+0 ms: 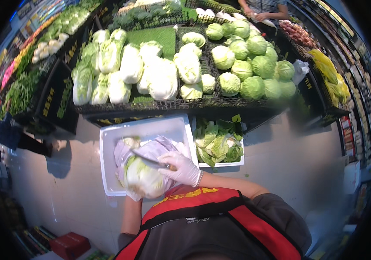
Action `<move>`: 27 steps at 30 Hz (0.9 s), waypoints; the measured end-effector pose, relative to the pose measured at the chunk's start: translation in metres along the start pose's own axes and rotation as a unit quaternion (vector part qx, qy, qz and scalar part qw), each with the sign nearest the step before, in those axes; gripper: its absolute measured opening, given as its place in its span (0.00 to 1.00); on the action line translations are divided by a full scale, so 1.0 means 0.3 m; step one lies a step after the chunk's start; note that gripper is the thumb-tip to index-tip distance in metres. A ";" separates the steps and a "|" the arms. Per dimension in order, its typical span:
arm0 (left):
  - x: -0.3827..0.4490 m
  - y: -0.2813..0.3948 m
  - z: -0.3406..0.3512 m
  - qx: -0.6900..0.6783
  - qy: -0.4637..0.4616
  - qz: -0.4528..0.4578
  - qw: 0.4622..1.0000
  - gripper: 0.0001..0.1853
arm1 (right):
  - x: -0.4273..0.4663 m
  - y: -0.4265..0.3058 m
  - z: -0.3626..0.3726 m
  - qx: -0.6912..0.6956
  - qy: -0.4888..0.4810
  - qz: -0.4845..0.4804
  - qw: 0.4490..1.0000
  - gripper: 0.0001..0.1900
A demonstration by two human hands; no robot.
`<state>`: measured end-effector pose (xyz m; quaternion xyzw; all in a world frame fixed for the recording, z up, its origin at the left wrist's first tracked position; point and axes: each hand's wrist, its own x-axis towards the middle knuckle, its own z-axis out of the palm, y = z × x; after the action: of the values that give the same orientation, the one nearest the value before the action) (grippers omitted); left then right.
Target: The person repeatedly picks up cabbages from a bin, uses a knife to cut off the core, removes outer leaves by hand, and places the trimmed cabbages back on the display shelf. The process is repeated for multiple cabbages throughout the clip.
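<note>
My right hand [181, 169], in a white glove, grips the brown handle of a knife [146, 159] with a curved blade. The blade points up and left, over the top of a napa cabbage [143, 178]. Underneath that cabbage is my left hand [134, 195], gloved too and mostly hidden, holding it by its root end. Both hands are at the near side of a white foam box [103, 162]. Inside the box lie purple wrappings [159, 146] around other vegetables, whose kind I cannot make out.
To the right stands a second foam box [240, 162] of loose leaves [218, 143]. Beyond both boxes, a display stand holds napa cabbages [162, 78] and round cabbages [253, 65]. One person [266, 9] stands behind it; another [13, 133] is at left. A red box [69, 245] sits lower left.
</note>
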<state>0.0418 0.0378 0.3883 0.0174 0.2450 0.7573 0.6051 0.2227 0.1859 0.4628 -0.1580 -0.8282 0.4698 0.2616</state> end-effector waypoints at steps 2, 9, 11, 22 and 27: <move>-0.020 -0.020 0.005 0.007 0.027 0.030 0.999 0.46 | 0.003 -0.060 -0.030 -0.054 -0.030 -0.040 0.997 0.16; -0.054 -0.054 0.064 0.037 0.043 0.087 0.995 0.46 | -0.016 -0.042 -0.195 -0.014 0.119 0.175 0.977 0.11; -0.064 -0.055 0.074 0.042 0.048 0.102 0.993 0.46 | 0.004 0.162 -0.203 -0.066 0.143 0.194 0.968 0.14; -0.057 -0.032 0.108 0.080 0.050 0.118 0.989 0.47 | 0.072 -0.166 -0.178 -0.005 -0.009 -0.029 1.000 0.46; -0.047 -0.008 0.145 0.081 0.027 0.128 0.988 0.47 | 0.057 -0.114 -0.130 -0.032 0.010 -0.039 0.999 0.24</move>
<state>0.0617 0.0405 0.4296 0.0771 0.3180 0.8065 0.4925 0.2310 0.2042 0.5135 -0.1385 -0.8458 0.4309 0.2823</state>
